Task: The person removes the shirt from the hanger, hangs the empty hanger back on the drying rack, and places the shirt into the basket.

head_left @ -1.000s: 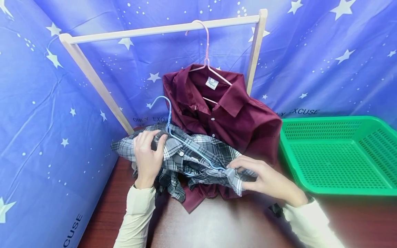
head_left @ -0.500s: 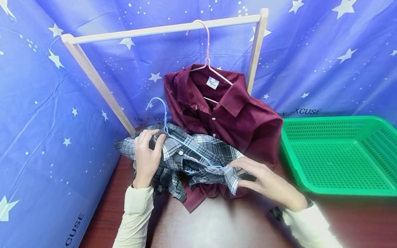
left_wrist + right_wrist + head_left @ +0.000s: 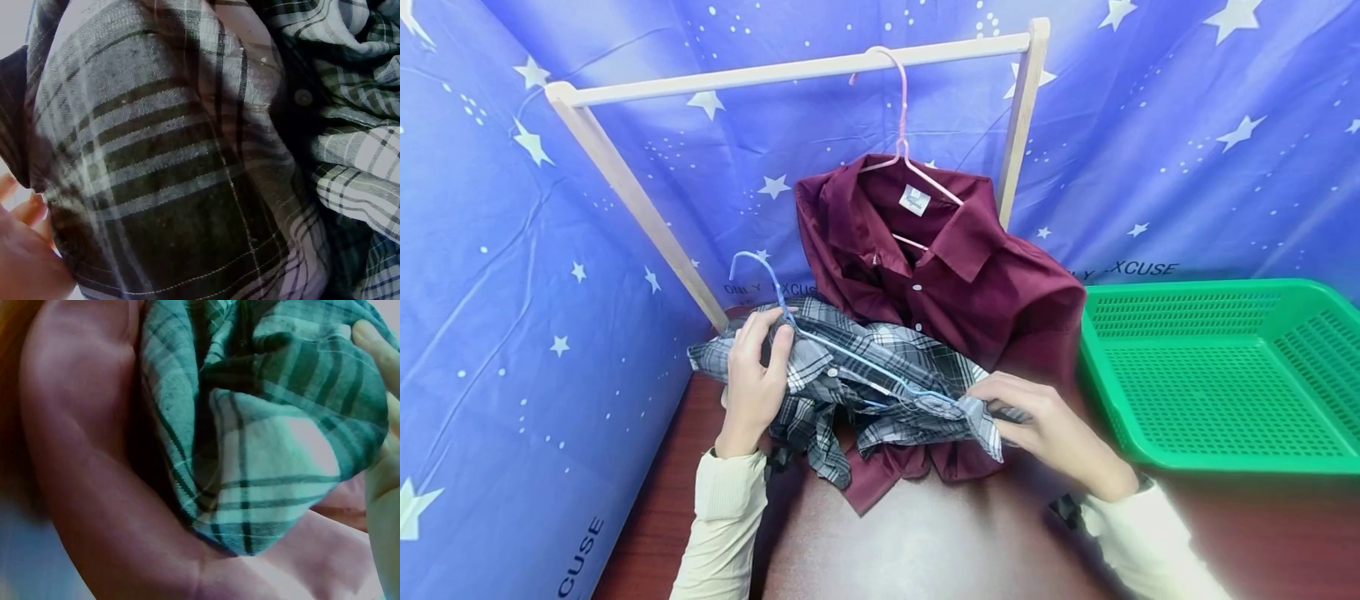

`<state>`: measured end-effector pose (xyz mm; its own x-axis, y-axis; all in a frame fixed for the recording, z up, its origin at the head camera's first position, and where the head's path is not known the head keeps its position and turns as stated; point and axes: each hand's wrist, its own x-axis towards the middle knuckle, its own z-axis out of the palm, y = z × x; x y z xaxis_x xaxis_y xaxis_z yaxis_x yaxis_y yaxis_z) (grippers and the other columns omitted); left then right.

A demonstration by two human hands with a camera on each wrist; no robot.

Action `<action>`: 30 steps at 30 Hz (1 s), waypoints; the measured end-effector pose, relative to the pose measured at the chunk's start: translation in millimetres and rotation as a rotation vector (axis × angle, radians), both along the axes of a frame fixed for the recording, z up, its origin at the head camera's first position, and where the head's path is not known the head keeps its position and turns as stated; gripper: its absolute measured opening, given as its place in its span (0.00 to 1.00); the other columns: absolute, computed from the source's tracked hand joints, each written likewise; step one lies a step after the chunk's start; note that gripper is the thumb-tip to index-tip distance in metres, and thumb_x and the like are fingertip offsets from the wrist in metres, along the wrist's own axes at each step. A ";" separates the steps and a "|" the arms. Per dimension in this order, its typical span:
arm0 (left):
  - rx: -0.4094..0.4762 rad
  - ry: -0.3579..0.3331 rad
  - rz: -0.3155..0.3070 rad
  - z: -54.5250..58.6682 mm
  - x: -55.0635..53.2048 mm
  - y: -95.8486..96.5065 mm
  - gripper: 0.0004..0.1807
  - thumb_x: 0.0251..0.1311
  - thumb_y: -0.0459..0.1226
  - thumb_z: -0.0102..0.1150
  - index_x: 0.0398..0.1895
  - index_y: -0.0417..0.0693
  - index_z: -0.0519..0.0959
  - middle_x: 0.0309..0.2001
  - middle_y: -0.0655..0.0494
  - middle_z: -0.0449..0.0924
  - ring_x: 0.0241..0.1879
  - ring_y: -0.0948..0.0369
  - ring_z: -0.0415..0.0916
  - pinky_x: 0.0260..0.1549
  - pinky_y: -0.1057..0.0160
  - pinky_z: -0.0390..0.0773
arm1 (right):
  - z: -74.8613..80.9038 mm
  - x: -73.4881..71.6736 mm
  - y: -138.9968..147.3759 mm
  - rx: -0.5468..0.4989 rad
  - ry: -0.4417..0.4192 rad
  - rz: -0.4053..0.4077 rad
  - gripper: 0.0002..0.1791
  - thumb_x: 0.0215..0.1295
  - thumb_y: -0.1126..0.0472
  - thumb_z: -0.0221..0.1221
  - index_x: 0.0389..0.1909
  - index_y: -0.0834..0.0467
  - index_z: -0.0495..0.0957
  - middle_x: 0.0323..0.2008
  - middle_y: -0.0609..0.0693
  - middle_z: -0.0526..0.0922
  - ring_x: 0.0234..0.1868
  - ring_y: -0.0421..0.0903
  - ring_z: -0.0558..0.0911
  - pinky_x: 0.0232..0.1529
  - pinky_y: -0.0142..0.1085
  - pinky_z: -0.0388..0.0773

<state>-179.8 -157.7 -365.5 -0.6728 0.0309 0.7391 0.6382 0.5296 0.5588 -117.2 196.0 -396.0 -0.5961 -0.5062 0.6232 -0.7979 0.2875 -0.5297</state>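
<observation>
Plaid shirt [image 3: 917,352] matt cloth; rack [image 3: 737,77] smooth wood; basket [image 3: 1225,462] glossy plastic; blue hanger [image 3: 779,292] perhaps coated metal

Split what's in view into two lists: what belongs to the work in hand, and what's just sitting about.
Part of the work, judging by what is gripped:
- plaid shirt
- blue hanger, set in that shirt
- both hands, left hand and right hand

Apparently just about:
- maroon shirt on pink hanger
- wooden rack
- green basket

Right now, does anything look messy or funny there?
Yes: the grey plaid cloth shirt looks crumpled around its tilted, thin blue hanger, while the maroon collared shirt hangs spread out behind. I see nothing spilled.
</observation>
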 end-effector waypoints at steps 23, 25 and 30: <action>0.225 0.034 0.093 5.2 -1.7 12.6 0.07 0.66 0.35 0.60 0.38 0.40 0.84 0.34 0.48 0.84 0.31 0.66 0.71 0.35 0.67 0.69 | -13.0 -5.0 1.1 -0.122 0.136 0.078 0.11 0.55 0.70 0.65 0.39 0.57 0.83 0.44 0.56 0.86 0.52 0.45 0.82 0.60 0.28 0.72; 0.235 0.027 0.102 5.7 -1.1 13.3 0.07 0.66 0.34 0.60 0.39 0.39 0.84 0.33 0.47 0.82 0.31 0.66 0.70 0.35 0.68 0.68 | -13.1 -4.2 1.3 -0.119 0.141 0.080 0.10 0.55 0.71 0.64 0.38 0.56 0.83 0.44 0.56 0.86 0.52 0.45 0.82 0.61 0.29 0.72; 0.270 0.010 0.084 6.8 -1.3 14.2 0.07 0.67 0.34 0.58 0.38 0.38 0.83 0.32 0.47 0.81 0.29 0.67 0.69 0.33 0.70 0.67 | -12.9 -3.0 0.5 -0.102 0.144 0.075 0.08 0.69 0.58 0.59 0.41 0.57 0.83 0.45 0.56 0.86 0.54 0.44 0.81 0.62 0.30 0.71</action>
<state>-181.1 -143.5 -358.7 -0.6573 -0.2236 0.7197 0.6045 0.4139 0.6807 -120.1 196.5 -408.9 -0.4596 -0.4761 0.7497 -0.8850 0.1748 -0.4315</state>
